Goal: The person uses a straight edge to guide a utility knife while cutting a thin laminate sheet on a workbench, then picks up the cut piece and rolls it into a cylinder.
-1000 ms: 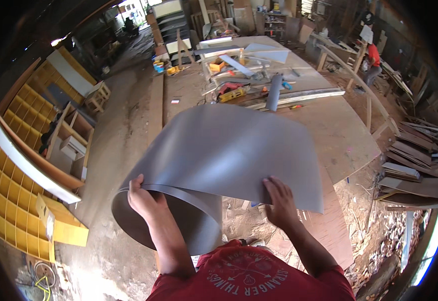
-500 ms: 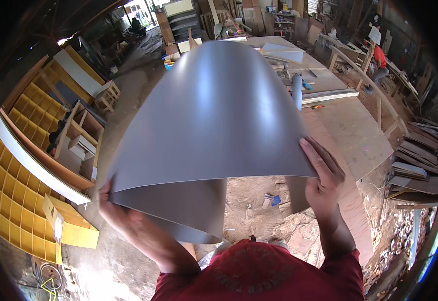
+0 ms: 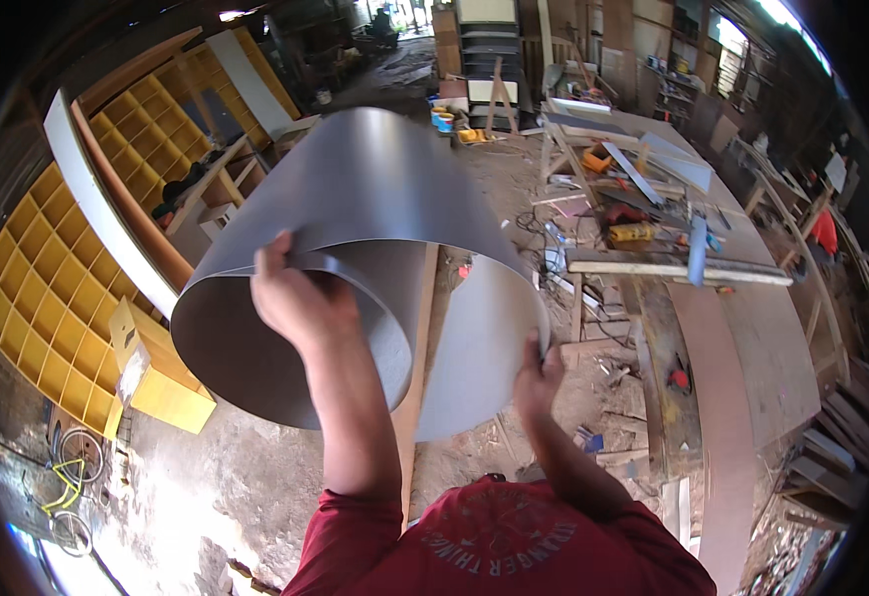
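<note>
A large, thin grey laminate sheet (image 3: 370,179), glossy on its outer face, is curled into a wide loose roll in front of me. Its near edge forms an open loop, with an inner turn curling inside on the left. My left hand (image 3: 300,298) is closed on the top of the near edge, left of the middle, where the layers meet. At the right side, my right hand (image 3: 539,375) grips the sheet's edge with the thumb up; some fingers are hidden behind it. The sheet's far end hangs away from me.
Yellow compartment shelving (image 3: 47,288) and a yellow box (image 3: 161,382) stand at the left. On the right is a plywood-topped workbench (image 3: 752,348) with power tools, a timber bar (image 3: 678,266) and scraps. A bicycle (image 3: 72,487) stands lower left. Wood offcuts litter the floor.
The sheet has turned leftward and curled into a tighter roll. My left hand has moved up and right onto its top edge; my right hand has come lower and left. The view has shifted right.
</note>
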Action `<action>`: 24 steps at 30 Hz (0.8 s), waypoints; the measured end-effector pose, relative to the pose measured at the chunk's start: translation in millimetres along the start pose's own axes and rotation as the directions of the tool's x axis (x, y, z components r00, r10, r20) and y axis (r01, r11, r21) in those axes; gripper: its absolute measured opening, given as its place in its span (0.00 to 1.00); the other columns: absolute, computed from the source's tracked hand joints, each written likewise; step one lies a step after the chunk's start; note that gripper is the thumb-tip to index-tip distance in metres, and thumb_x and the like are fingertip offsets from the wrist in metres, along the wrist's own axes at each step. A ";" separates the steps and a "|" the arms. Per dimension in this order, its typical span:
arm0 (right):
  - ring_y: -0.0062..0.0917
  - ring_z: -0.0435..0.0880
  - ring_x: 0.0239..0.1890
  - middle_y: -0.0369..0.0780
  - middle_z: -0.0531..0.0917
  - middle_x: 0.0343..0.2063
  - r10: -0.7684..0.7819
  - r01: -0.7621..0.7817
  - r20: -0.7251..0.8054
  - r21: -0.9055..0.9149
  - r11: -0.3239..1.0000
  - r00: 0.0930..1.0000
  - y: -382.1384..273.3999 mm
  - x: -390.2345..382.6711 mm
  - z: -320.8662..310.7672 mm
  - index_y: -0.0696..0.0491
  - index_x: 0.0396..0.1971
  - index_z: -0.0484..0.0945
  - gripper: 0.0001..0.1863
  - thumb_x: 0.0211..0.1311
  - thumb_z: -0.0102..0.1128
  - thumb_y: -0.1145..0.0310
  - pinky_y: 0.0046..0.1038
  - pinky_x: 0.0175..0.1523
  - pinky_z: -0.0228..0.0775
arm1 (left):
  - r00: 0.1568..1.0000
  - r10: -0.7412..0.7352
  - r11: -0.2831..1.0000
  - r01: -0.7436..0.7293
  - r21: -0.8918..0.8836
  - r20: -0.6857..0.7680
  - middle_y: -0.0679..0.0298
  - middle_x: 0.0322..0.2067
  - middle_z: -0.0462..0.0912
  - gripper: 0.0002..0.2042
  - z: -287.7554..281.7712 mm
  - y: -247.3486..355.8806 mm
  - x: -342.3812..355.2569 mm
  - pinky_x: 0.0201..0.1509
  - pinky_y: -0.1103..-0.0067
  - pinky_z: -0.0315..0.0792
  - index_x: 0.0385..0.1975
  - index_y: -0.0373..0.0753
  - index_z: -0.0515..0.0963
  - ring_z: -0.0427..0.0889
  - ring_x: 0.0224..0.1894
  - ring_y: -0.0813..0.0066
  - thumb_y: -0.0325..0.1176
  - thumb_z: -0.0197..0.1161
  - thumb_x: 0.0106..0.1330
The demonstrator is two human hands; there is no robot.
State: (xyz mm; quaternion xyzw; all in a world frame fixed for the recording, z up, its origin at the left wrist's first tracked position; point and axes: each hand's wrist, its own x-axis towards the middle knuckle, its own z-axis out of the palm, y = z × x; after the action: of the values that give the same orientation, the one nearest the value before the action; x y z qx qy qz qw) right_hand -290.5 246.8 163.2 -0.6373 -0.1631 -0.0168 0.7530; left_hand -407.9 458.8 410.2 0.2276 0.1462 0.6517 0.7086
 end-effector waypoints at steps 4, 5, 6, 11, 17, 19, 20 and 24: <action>0.42 0.87 0.56 0.55 0.85 0.55 0.257 -0.255 0.155 -0.037 0.966 0.954 55.7 -8.8 64.4 0.61 0.71 0.71 0.23 0.87 0.50 0.62 0.39 0.60 0.76 | 0.983 0.171 0.969 -0.155 0.191 -0.071 0.62 0.37 0.82 0.04 8.9 -52.7 15.7 0.38 0.73 0.78 0.39 0.36 0.78 0.83 0.36 0.67 0.25 0.63 0.67; 0.45 0.87 0.56 0.57 0.85 0.55 0.293 -0.278 0.236 -0.098 0.956 0.926 72.3 -18.2 81.2 0.60 0.71 0.70 0.23 0.86 0.50 0.62 0.41 0.60 0.76 | 0.975 0.216 0.956 -0.199 0.216 -0.060 0.63 0.38 0.81 0.04 2.7 -65.1 26.7 0.39 0.74 0.75 0.40 0.38 0.77 0.81 0.38 0.71 0.24 0.62 0.67; 0.48 0.87 0.57 0.58 0.85 0.54 0.329 -0.290 0.303 -0.167 0.942 0.894 89.5 -23.5 92.7 0.60 0.71 0.70 0.24 0.86 0.51 0.62 0.43 0.59 0.76 | 0.972 0.227 0.952 -0.208 0.223 -0.062 0.63 0.38 0.81 0.04 -7.0 -82.2 41.8 0.39 0.74 0.75 0.40 0.38 0.77 0.81 0.38 0.71 0.24 0.62 0.67; 0.47 0.87 0.54 0.55 0.83 0.54 0.129 -0.122 0.652 -0.056 0.991 0.747 166.8 -9.7 140.2 0.53 0.77 0.60 0.29 0.82 0.53 0.66 0.43 0.54 0.79 | 0.945 0.296 0.917 -0.239 0.318 -0.142 0.62 0.40 0.80 0.04 -50.7 -153.2 124.4 0.45 0.74 0.77 0.41 0.35 0.75 0.81 0.41 0.71 0.23 0.58 0.70; 0.48 0.73 0.73 0.56 0.73 0.70 0.263 -0.537 0.943 -0.117 0.835 0.203 236.8 83.8 213.4 0.45 0.84 0.24 0.60 0.71 0.66 0.75 0.45 0.60 0.85 | 0.856 0.408 0.862 -0.247 0.443 -0.318 0.59 0.43 0.80 0.05 -90.3 -214.2 212.4 0.53 0.70 0.79 0.41 0.33 0.74 0.82 0.46 0.67 0.23 0.56 0.69; 0.51 0.58 0.83 0.57 0.55 0.81 0.136 -0.592 0.990 -0.134 0.795 -0.042 248.4 114.2 234.7 0.44 0.77 0.03 0.81 0.61 0.79 0.77 0.46 0.63 0.84 | 0.815 0.428 0.854 -0.224 0.470 -0.390 0.59 0.43 0.80 0.05 -70.9 -226.8 221.0 0.53 0.70 0.79 0.41 0.33 0.74 0.82 0.47 0.66 0.23 0.57 0.68; 0.51 0.58 0.83 0.57 0.55 0.81 0.135 -0.594 0.989 -0.146 0.791 -0.063 250.9 124.9 247.6 0.44 0.77 0.03 0.81 0.61 0.79 0.77 0.46 0.63 0.84 | 0.803 0.433 0.848 -0.211 0.485 -0.409 0.59 0.44 0.80 0.06 -55.5 -231.3 227.7 0.53 0.70 0.79 0.42 0.33 0.75 0.82 0.47 0.66 0.24 0.58 0.67; 0.48 0.49 0.85 0.55 0.48 0.82 -0.028 -0.489 0.990 -0.044 0.871 -0.140 259.4 187.5 305.1 0.48 0.75 0.01 0.92 0.49 0.92 0.59 0.53 0.77 0.66 | 0.781 0.528 0.795 -0.317 0.518 -0.333 0.58 0.44 0.80 0.08 -25.9 -256.0 280.0 0.51 0.69 0.79 0.43 0.33 0.75 0.82 0.46 0.64 0.25 0.60 0.66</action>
State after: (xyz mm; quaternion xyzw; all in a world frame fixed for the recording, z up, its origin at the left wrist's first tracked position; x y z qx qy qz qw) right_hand -121.0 624.0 6.7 -0.3116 -0.5413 0.6224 0.4718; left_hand -171.3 727.4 281.8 0.2455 0.3948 0.7824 0.4144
